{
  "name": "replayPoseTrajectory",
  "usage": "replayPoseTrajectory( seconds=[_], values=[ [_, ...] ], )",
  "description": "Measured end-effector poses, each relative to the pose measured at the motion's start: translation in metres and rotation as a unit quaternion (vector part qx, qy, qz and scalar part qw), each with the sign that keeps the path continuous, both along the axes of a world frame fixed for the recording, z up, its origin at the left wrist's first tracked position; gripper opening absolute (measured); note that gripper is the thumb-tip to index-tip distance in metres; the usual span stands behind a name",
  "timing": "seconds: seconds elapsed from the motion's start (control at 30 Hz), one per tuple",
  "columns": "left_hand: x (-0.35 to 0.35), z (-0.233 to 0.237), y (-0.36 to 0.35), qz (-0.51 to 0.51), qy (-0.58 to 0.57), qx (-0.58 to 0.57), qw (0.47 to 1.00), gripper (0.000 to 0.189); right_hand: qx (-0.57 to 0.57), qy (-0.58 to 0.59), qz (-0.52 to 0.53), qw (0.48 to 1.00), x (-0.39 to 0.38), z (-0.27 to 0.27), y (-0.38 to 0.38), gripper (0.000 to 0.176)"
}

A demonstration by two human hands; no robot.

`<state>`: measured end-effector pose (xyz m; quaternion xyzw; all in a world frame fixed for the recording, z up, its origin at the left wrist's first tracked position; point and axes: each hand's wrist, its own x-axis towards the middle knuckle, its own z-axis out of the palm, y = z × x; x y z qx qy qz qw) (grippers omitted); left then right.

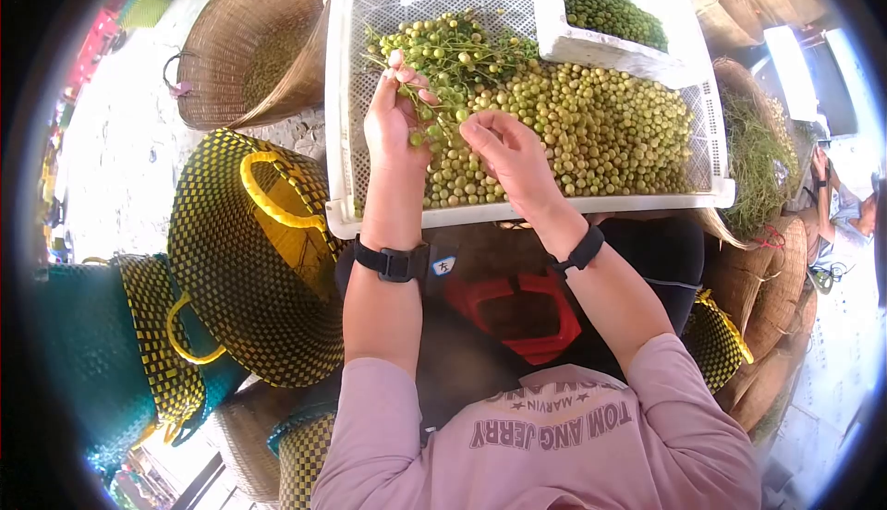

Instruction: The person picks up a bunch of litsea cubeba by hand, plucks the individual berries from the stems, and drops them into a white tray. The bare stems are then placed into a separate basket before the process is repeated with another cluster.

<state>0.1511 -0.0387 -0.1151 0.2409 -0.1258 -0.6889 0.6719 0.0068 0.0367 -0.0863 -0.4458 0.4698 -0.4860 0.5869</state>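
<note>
Over the left part of a white mesh tray, my left hand is closed around a stem bunch with small green fruits hanging from it. Close beside it on the right, my right hand has thumb and forefinger pinched together at the fruits; whether one lies between them is too small to tell. Beneath both hands spreads a layer of loose yellow-green round fruits. A heap of fruits still on stems lies behind my left hand. Smaller green fruits fill a white foam box at the tray's back right.
A wicker basket stands at the back left. Black-and-yellow woven baskets are on the left. Green stems fill a basket at the right. Another person sits at the far right. A red stool is below the tray.
</note>
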Motion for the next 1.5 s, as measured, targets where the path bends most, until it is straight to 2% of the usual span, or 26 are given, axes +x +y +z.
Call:
replayPoseTrajectory(
  seconds=[0.1,0.17,0.2,0.23,0.27,0.3,0.33,0.4,0.43,0.47,0.53,0.57,0.6,0.7,0.73,0.8,0.87,0.97,1.0,1.1,1.17,1.2,1.27,1.33,1.4,1.5],
  values=[
    [0.004,0.0,-0.001,-0.012,0.015,0.011,1.0,0.028,0.033,-0.047,0.028,0.998,-0.01,-0.005,0.004,0.018],
    [0.011,0.0,-0.003,-0.04,0.151,-0.022,0.987,0.025,0.063,-0.042,0.001,0.997,-0.025,-0.012,0.008,0.017],
    [0.012,0.0,-0.003,-0.04,0.151,-0.023,0.987,0.025,0.063,-0.042,0.002,0.997,-0.031,-0.021,0.006,0.017],
    [0.014,0.002,-0.003,-0.051,0.17,-0.032,0.984,0.023,-0.033,0.1,-0.025,0.994,-0.036,-0.03,0.0,0.018],
    [0.014,0.002,-0.002,-0.063,0.189,-0.039,0.979,0.021,-0.125,0.24,-0.054,0.961,-0.043,-0.038,-0.004,0.019],
    [0.015,0.003,-0.001,-0.076,0.208,-0.051,0.974,0.019,-0.259,0.382,-0.072,0.884,-0.046,-0.034,-0.007,0.023],
    [0.015,0.003,-0.002,-0.079,0.208,-0.053,0.973,0.019,-0.26,0.383,-0.075,0.883,-0.044,-0.032,-0.007,0.023],
    [0.016,0.003,-0.002,-0.113,0.242,-0.076,0.961,0.019,-0.215,0.311,-0.024,0.926,-0.033,-0.026,-0.001,0.026],
    [0.015,0.003,-0.001,-0.118,0.246,-0.079,0.959,0.018,-0.12,0.188,0.014,0.975,-0.022,-0.022,0.005,0.028],
    [0.013,0.004,-0.001,-0.121,0.246,-0.079,0.959,0.018,-0.12,0.188,0.01,0.975,-0.015,-0.022,0.007,0.028],
    [0.011,0.007,-0.001,-0.127,0.296,-0.064,0.944,0.017,-0.034,0.098,0.071,0.992,-0.006,-0.024,0.008,0.028],
    [0.012,0.009,0.0,-0.136,0.317,-0.053,0.937,0.016,-0.027,0.092,0.095,0.991,-0.007,-0.03,0.006,0.025],
    [0.013,0.009,-0.001,-0.137,0.314,-0.053,0.938,0.016,-0.028,0.089,0.094,0.991,-0.008,-0.032,0.008,0.025],
    [0.021,0.008,-0.003,-0.125,0.3,-0.061,0.944,0.018,-0.013,-0.024,0.05,0.998,-0.01,-0.028,0.017,0.019],
    [0.022,0.009,-0.004,-0.123,0.301,-0.063,0.944,0.018,-0.014,-0.023,0.053,0.998,-0.01,-0.025,0.017,0.019],
    [0.022,0.008,-0.003,-0.106,0.278,-0.05,0.953,0.013,0.014,-0.094,0.028,0.995,-0.013,-0.021,0.018,0.023],
    [0.018,0.005,-0.003,-0.108,0.274,-0.058,0.954,0.013,-0.014,-0.063,0.048,0.997,-0.012,-0.02,0.016,0.028],
    [0.013,0.007,-0.001,-0.115,0.266,-0.057,0.955,0.013,-0.16,0.182,0.009,0.97,0.003,-0.004,0.012,0.018],
    [0.012,0.007,0.0,-0.118,0.264,-0.045,0.956,0.014,-0.16,0.182,0.009,0.97,0.003,-0.004,0.012,0.018],
    [0.013,0.005,-0.002,-0.12,0.281,-0.049,0.951,0.016,-0.165,0.174,-0.009,0.971,0.004,-0.011,0.016,0.015],
    [0.016,0.002,-0.001,-0.115,0.281,-0.048,0.952,0.017,-0.105,0.019,-0.003,0.994,-0.004,-0.018,0.023,0.014],
    [0.016,0.003,-0.001,-0.125,0.298,-0.057,0.945,0.017,-0.103,0.02,-0.005,0.994,-0.008,-0.019,0.023,0.014],
    [0.014,0.007,-0.001,-0.139,0.316,-0.067,0.936,0.017,0.069,-0.152,0.032,0.985,-0.017,-0.019,0.018,0.015],
    [0.014,0.009,0.001,-0.134,0.315,-0.06,0.938,0.017,0.082,-0.137,0.02,0.987,-0.007,-0.018,0.013,0.022],
    [0.013,0.01,0.002,-0.145,0.33,-0.057,0.931,0.017,0.111,-0.122,0.075,0.983,-0.001,-0.018,0.01,0.026],
    [0.013,0.008,0.001,-0.149,0.326,-0.061,0.932,0.018,0.072,-0.141,0.103,0.982,0.001,-0.022,0.011,0.028]
  ],
)
